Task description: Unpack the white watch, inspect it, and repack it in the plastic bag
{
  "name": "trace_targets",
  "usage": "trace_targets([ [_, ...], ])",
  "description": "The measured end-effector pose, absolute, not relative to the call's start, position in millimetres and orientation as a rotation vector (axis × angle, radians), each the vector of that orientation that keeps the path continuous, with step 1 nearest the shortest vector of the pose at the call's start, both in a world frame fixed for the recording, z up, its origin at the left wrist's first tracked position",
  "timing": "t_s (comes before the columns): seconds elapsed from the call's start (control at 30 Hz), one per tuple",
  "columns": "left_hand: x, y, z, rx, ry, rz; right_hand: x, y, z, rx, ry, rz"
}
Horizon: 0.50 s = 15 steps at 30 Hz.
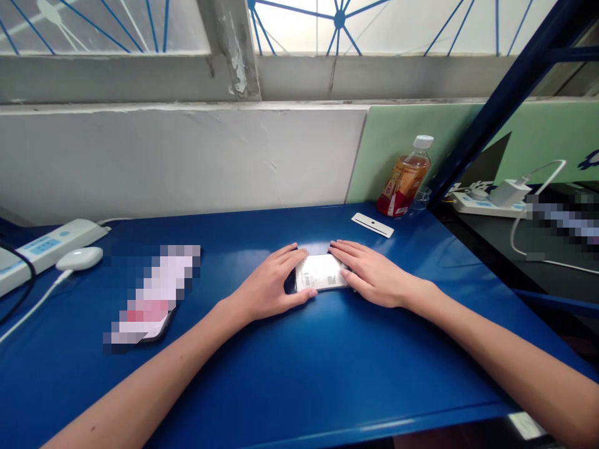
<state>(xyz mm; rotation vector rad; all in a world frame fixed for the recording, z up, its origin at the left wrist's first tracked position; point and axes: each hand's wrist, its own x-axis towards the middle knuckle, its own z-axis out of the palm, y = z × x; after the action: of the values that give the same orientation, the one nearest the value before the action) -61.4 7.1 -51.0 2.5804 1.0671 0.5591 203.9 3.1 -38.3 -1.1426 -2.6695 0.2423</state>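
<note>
A small white packet (pixel 321 272) in clear wrap lies flat on the blue table (pixel 299 362), near its middle. My left hand (pixel 271 287) rests at the packet's left end, fingers along its far edge and thumb at its near edge, gripping it. My right hand (pixel 369 271) lies on the packet's right end with fingers stretched flat, pressing it down. Both forearms reach in from the bottom corners.
A phone (pixel 150 299) lies to the left. A white power strip (pixel 42 249) and a white charger puck (pixel 79 257) with cable sit far left. A small white strip (pixel 373 224) and a bottle of orange drink (pixel 405 181) stand at the back right. A second power strip (pixel 486 202) lies beyond the right edge.
</note>
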Motion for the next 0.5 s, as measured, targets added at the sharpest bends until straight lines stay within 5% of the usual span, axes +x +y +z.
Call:
trace_targets([
  [0.5, -59.2, 6.4, -49.3, 2.605, 1.063, 0.521, 207.9, 7.2, -47.9, -1.123, -2.592, 0.434],
])
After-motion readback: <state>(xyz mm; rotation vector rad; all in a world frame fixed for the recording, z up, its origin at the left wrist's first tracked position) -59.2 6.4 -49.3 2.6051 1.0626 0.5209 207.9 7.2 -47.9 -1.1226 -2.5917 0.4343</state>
